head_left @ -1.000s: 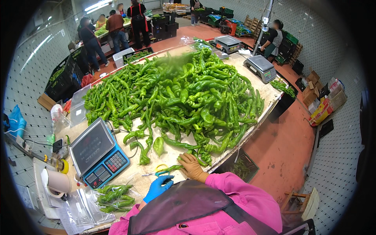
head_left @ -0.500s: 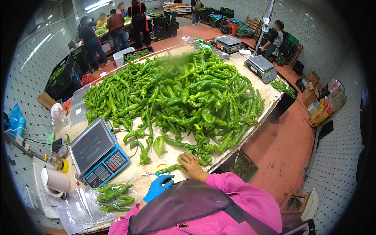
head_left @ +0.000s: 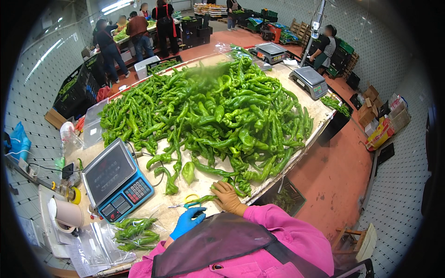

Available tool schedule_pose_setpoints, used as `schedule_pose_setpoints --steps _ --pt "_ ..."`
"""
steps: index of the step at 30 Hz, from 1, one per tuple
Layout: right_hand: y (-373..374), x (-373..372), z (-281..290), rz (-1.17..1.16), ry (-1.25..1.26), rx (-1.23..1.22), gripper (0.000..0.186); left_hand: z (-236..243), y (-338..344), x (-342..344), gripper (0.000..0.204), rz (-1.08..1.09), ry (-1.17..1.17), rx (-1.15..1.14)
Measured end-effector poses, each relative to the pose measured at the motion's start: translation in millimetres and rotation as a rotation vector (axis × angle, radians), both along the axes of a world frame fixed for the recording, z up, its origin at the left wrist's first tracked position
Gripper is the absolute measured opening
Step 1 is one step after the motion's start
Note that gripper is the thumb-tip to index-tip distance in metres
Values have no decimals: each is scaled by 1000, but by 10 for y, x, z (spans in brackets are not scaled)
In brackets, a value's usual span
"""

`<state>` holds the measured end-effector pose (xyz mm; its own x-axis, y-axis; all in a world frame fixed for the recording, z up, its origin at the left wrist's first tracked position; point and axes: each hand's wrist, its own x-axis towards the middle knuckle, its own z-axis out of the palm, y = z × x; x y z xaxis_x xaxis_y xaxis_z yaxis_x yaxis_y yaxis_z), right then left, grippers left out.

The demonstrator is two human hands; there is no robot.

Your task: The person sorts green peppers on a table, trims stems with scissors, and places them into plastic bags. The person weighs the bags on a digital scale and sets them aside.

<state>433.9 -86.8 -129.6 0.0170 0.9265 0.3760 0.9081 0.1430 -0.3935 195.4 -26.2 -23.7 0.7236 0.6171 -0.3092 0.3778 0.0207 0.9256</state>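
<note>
As the head view shows, we have green peppers heaped on the counter, presumably for easy reach; our right hand rests loosely spread at their near edge; whether our left hand pinches anything, we cannot tell.

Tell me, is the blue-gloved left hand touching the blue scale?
Apart. The head view shows it: pale tabletop is visible between the left hand and the nearest edge of the blue scale.
</note>
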Motion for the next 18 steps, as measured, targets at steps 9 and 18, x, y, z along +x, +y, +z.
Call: schedule_pose_setpoints --steps 9,18 --pt "3 -5 -2 -5 -19 5 49 -11 0 0 34 1 2 8" --pt "-4 -7 13 -5 -4 -10 49 -22 -5 4 32 34 -16 10"
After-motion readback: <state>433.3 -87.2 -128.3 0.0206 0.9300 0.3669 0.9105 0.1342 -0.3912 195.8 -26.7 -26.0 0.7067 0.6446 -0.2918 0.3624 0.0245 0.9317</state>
